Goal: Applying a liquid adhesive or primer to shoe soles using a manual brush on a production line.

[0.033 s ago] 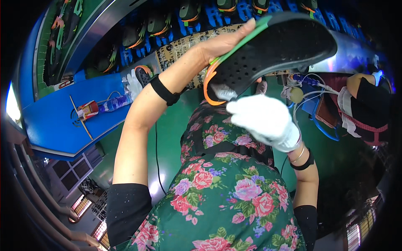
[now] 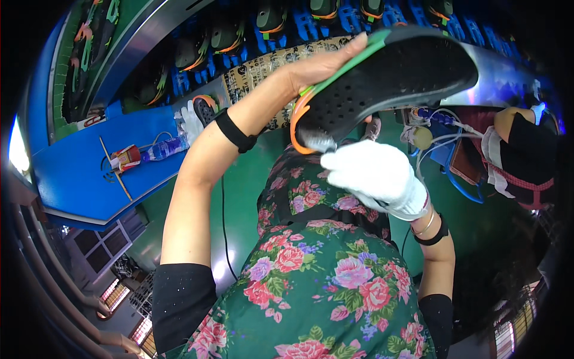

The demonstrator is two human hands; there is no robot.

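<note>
In front of me I hold up a black shoe sole (image 2: 412, 69) with small round holes and a green and orange rim. My left hand (image 2: 326, 63), bare, is closed around its left side; a fingertip shows at the far edge. A white glove covers my right hand (image 2: 371, 173), whose fingers pinch a small brush (image 2: 320, 143). The brush's pale bristles touch the orange-rimmed end of the sole, where the surface looks wet. Its handle is hidden inside the glove.
Several similar black and orange shoe parts (image 2: 227, 39) stand on blue holders along the far side. A blue table (image 2: 78, 173) at left carries a plastic bottle (image 2: 167, 148) and a red carton (image 2: 125, 157). At right, another person's arm (image 2: 507, 128) shows beside hoses.
The brush has moved slightly down toward the rim of the sole's orange end. The sole has shifted a little lower; both hands keep their hold.
</note>
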